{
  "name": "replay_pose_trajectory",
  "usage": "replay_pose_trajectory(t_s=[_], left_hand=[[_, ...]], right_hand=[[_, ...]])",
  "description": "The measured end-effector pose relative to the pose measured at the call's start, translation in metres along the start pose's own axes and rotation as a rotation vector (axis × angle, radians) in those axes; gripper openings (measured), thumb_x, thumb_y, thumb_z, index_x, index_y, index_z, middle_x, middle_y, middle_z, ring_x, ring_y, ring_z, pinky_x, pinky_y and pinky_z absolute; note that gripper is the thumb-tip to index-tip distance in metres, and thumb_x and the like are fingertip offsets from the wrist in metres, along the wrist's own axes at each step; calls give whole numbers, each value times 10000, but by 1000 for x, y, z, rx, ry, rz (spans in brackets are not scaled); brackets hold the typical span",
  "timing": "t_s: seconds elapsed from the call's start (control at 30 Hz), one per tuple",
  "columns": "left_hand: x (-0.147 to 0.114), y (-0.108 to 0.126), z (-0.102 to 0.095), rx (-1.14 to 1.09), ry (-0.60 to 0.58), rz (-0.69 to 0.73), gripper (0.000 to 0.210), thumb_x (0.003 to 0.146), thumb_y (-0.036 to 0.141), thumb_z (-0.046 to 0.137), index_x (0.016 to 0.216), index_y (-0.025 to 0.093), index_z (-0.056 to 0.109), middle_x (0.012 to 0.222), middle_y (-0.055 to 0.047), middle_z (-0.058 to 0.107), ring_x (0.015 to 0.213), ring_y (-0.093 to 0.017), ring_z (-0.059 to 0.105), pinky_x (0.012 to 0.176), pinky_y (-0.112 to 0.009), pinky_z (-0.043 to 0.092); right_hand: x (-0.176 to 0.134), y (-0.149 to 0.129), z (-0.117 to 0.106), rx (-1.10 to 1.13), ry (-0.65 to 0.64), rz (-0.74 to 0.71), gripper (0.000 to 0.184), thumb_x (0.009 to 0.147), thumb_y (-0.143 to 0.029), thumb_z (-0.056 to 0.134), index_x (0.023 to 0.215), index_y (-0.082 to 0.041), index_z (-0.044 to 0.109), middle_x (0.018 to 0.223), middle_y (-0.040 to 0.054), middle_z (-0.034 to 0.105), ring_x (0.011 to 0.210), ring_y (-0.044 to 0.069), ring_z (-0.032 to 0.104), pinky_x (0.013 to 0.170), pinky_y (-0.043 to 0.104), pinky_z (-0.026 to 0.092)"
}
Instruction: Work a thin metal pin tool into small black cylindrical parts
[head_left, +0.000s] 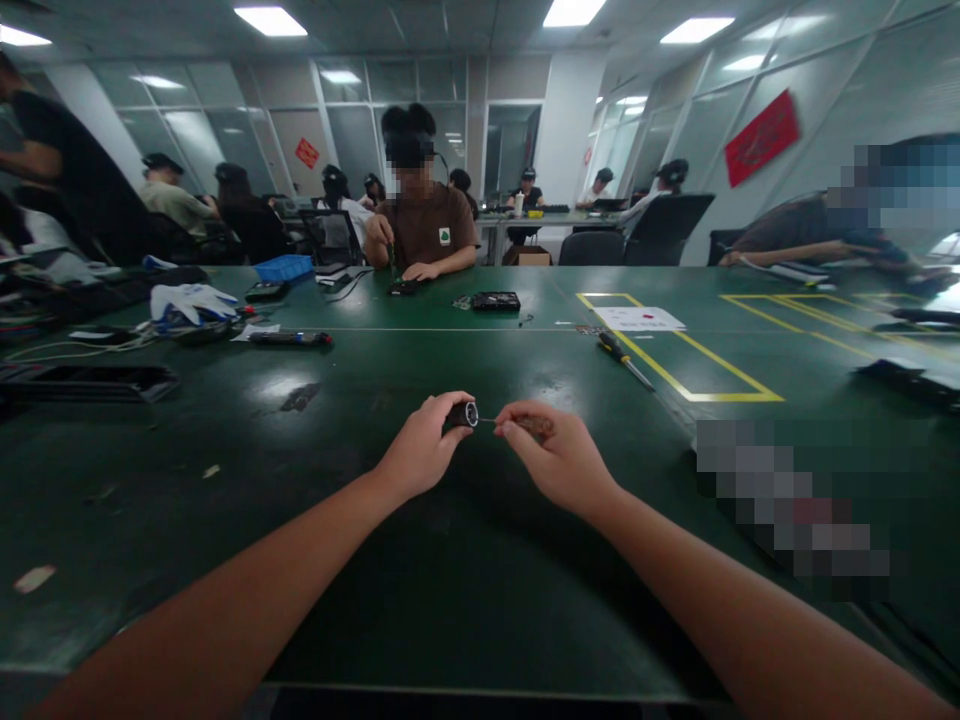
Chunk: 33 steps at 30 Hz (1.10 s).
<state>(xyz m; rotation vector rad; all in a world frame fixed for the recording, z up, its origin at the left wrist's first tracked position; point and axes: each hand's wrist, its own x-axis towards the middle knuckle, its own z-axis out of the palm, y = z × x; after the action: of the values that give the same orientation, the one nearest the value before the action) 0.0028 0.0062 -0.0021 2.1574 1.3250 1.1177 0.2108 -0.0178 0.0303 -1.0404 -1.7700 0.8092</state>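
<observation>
Under bright ceiling lights (574, 12), a dark green counter (450, 620) stretches toward a person in brown (442, 225); the marks on the red wall hanging (763, 138) and the white sheet (640, 318) cannot be made out. The fingers of the left hand (420, 450) grasp a black cylinder (466, 413), its ringed end protruding toward the right hand (566, 460). There the fingers pinch a thin-shafted tool (534, 425) by its brownish handle, tip pointing at that end; whether they touch cannot be told. Farther off sits a blue tray (283, 268), its contents unclear.
</observation>
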Motion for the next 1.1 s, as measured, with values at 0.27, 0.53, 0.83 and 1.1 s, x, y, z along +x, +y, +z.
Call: replay_pose_trajectory(t_s=[0.27, 0.53, 0.83, 1.1], left_hand=[[0, 7, -5, 33, 2, 12, 373, 882, 94, 662, 1229, 230, 640, 1171, -48, 682, 1110, -229, 636, 1021, -403, 484], [-1, 4, -3, -8, 23, -20, 366, 837, 102, 720, 1176, 228, 664, 1163, -32, 712, 1086, -216, 656, 1003, -377, 501], [0, 3, -4, -32, 75, 14, 353, 800, 88, 752, 1112, 230, 671, 1111, -21, 718, 1047, -205, 666, 964, -364, 511], [-1, 3, -2, -7, 71, 15, 354, 777, 69, 767, 1082, 226, 682, 1088, -19, 720, 1027, -203, 663, 945, -359, 513]], right_hand=[[9, 4, 4, 400, 116, 251, 129, 817, -304, 666, 857, -185, 695, 761, 32, 734, 748, 188, 695, 776, 345, 544], [3, 7, 4, 209, 42, 161, 121, 845, -298, 653, 882, -201, 715, 800, 33, 744, 775, 195, 696, 782, 353, 531], [10, 11, 6, 552, 117, 337, 135, 784, -295, 690, 852, -178, 687, 739, 41, 727, 706, 185, 685, 746, 347, 546], [5, 9, 3, 237, 33, 176, 120, 823, -302, 665, 865, -200, 711, 757, 30, 734, 741, 196, 688, 741, 346, 517]])
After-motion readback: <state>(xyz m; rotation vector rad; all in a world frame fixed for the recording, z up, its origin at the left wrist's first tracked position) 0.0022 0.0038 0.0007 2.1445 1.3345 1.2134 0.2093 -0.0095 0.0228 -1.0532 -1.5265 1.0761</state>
